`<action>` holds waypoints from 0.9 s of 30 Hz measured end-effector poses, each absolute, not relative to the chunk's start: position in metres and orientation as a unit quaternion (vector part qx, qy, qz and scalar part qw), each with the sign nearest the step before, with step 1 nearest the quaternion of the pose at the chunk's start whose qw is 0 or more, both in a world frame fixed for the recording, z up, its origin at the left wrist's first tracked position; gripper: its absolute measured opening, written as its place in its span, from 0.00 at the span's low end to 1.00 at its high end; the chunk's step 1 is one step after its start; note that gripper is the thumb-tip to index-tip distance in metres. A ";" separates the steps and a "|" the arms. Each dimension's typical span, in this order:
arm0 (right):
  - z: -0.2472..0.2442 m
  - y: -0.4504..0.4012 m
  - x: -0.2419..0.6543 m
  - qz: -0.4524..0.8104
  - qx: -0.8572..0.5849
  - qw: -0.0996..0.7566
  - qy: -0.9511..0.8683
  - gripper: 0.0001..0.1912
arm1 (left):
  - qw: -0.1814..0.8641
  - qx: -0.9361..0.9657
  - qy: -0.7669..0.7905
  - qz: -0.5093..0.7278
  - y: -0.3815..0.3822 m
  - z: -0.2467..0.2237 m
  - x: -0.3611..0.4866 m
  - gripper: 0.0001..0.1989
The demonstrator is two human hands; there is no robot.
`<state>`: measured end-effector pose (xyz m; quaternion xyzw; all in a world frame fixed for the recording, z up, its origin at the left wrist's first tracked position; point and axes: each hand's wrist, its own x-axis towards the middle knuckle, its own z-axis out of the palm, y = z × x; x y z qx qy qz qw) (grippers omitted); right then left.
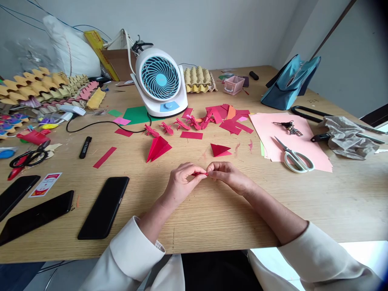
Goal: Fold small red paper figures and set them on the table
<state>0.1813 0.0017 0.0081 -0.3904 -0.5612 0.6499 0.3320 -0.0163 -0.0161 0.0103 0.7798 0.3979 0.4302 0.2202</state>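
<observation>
Between my two hands, over the near middle of the table, is a small piece of red paper (200,173), mostly hidden by the fingers. My left hand (183,180) pinches its left part, and my right hand (228,176) pinches the right end. Just beyond my left hand lies a larger folded red paper (158,149). Past my right hand is a smaller folded red triangle (220,150). Farther back, several folded red paper figures (192,122) sit in a row, with a red paper strip (191,136) before them.
A white fan (160,83) stands behind the figures. Red paper scraps (232,125) lie to its right. Scissors (297,157) and keys (291,127) rest on pink sheets (263,129). At left are a phone (103,208), a black marker (85,147) and black-handled scissors (30,157).
</observation>
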 end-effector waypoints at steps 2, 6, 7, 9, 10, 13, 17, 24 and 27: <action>0.009 0.001 0.180 0.672 -0.391 0.333 -0.534 0.13 | 0.226 0.777 0.399 0.432 -0.017 0.011 -0.016 0.01; 0.010 0.001 0.179 0.717 -0.386 0.326 -0.481 0.15 | 0.240 0.765 0.407 0.437 -0.018 0.012 -0.015 0.01; 0.011 0.001 0.179 0.724 -0.384 0.323 -0.473 0.16 | 0.244 0.765 0.404 0.438 -0.018 0.012 -0.015 0.01; 0.011 0.001 0.179 0.732 -0.383 0.318 -0.466 0.17 | 0.250 0.767 0.393 0.442 -0.018 0.012 -0.015 0.02; 0.011 0.001 0.179 0.733 -0.383 0.317 -0.465 0.17 | 0.251 0.767 0.389 0.444 -0.018 0.012 -0.015 0.02; 0.011 0.001 0.179 0.734 -0.382 0.317 -0.463 0.16 | 0.249 0.767 0.383 0.451 -0.018 0.011 -0.015 0.02; 0.011 0.001 0.179 0.740 -0.376 0.320 -0.457 0.16 | 0.214 0.777 0.383 0.451 -0.018 0.010 -0.015 0.03; 0.010 0.004 0.182 0.745 -0.379 0.316 -0.448 0.18 | 0.164 0.796 0.364 0.455 -0.017 0.006 -0.017 0.04; 0.010 0.006 0.184 0.741 -0.376 0.310 -0.461 0.18 | 0.186 0.790 0.359 0.462 -0.017 0.006 -0.017 0.03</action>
